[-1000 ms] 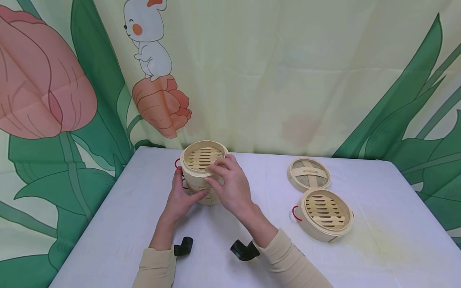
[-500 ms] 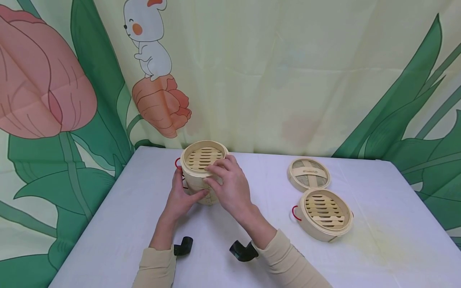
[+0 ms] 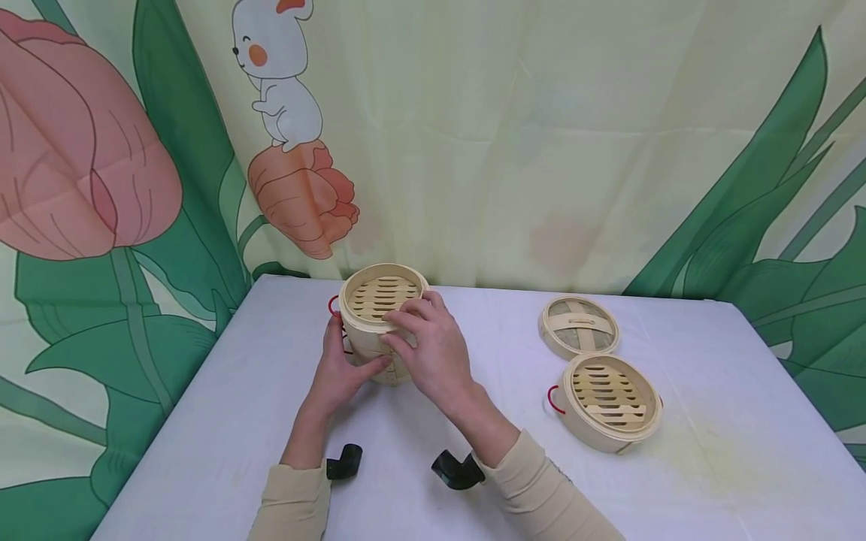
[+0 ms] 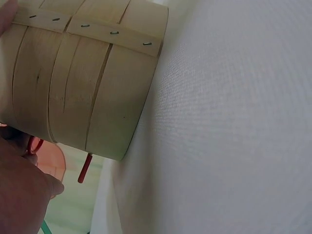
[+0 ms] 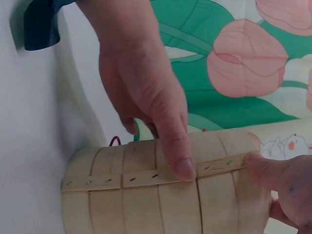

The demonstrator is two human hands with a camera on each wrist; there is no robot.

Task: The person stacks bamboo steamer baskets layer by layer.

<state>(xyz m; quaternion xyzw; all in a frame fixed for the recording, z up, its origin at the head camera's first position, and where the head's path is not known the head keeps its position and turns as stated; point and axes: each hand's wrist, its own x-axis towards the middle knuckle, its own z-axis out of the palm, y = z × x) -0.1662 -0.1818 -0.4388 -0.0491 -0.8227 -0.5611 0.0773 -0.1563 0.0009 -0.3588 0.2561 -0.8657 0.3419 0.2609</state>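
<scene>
A stack of round bamboo steamer baskets (image 3: 368, 342) stands at the left rear of the white table, its slatted top tier facing up. My left hand (image 3: 338, 372) grips the stack from the left, thumb across the front. With fingers over the near right rim and thumb against the outer wall, my right hand (image 3: 436, 346) pinches the top tier. In the right wrist view the left thumb (image 5: 183, 165) presses near the stapled seam, and the right thumb (image 5: 256, 165) lies higher up the stack. Red loop handles (image 4: 84, 169) stick out in the left wrist view.
To the right, another slatted bamboo steamer basket (image 3: 605, 398) with a red handle lies in front of a round woven bamboo lid (image 3: 579, 327). Black wrist mounts (image 3: 345, 462) sit at both cuffs. A printed cloth backdrop (image 3: 507, 150) hangs behind the table.
</scene>
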